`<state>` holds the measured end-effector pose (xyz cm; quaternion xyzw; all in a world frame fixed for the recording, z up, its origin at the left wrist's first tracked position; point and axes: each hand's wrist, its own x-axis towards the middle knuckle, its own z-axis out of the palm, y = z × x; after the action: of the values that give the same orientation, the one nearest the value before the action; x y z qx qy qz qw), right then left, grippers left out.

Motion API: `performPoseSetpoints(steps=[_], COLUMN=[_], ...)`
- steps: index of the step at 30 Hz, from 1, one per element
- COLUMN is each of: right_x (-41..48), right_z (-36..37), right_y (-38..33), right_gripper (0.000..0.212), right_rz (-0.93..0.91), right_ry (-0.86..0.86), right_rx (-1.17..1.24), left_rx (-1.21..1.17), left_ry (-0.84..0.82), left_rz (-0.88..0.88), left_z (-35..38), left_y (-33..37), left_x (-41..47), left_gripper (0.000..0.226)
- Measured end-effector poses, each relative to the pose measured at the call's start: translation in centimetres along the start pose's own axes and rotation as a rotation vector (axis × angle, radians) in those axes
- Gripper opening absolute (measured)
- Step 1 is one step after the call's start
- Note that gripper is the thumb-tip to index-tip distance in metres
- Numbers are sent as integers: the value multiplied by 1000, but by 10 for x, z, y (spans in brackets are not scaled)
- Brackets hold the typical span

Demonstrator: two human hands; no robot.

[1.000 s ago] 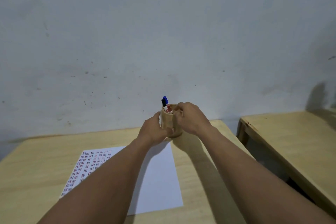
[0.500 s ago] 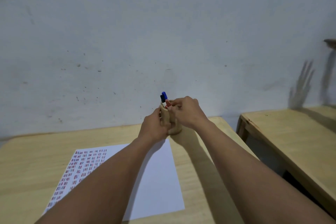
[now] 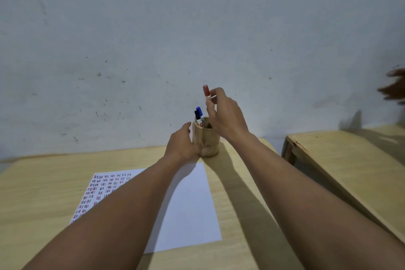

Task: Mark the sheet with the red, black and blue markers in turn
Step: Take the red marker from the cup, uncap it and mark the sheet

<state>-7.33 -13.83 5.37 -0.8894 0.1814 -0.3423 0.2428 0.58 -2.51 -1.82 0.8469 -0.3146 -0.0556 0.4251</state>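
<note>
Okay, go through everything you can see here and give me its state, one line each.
Red marker: capped, lifted above the holder, pinched by right hand.
Blue marker: capped, standing in holder.
Black marker: capped, standing in holder.
Holder: upright on table, left hand against its side.
Sheet: flat, left part covered in marks, right part blank.

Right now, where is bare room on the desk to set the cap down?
Bare wood lies left of the white sheet and in the strip along its right edge. It is crowded at the far edge, where the left hand steadies the wooden holder.
</note>
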Motion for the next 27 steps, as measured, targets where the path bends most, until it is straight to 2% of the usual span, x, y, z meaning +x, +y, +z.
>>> performPoseSetpoints(steps=[2, 5, 7, 11, 15, 17, 20, 22, 24, 27], right_x=[2, 1, -1, -12, -23, -30, -49, -63, -71, -75], right_z=[-2, 1, 5, 11, 15, 15, 19, 24, 29, 35], right_y=[-9, -17, -20, -35, -51, -60, -78, -93, -109, -122], right_gripper=[28, 26, 24, 29, 29, 25, 20, 34, 45, 32], right_rz=[-43, -123, -154, -183, -206, -216, -151, 41, 303, 625], right_ry=[24, 16, -36, -137, -167, -127, 102, 126, 0, -151], right_rx=[-18, -75, -127, -183, -196, -225, -209, -47, 338, 916], left_rx=[22, -101, -194, -380, -405, -422, -468, -491, -505, -503], left_ry=[98, 252, 303, 287, 286, 307, 364, 380, 350, 254], left_rz=[10, 42, 57, 105, 121, 120, 98, 89, 96, 110], left_z=[-13, -36, -52, -80, -97, -105, -116, -124, -133, -143], left_y=[1, 8, 15, 17, 10, 7, 5, 2, -2, -6], left_x=[-2, -7, -11, -25, -36, -41, -49, -52, -57, -66], left_gripper=[67, 49, 45, 41, 13, 10, 10, 10, 11, 13])
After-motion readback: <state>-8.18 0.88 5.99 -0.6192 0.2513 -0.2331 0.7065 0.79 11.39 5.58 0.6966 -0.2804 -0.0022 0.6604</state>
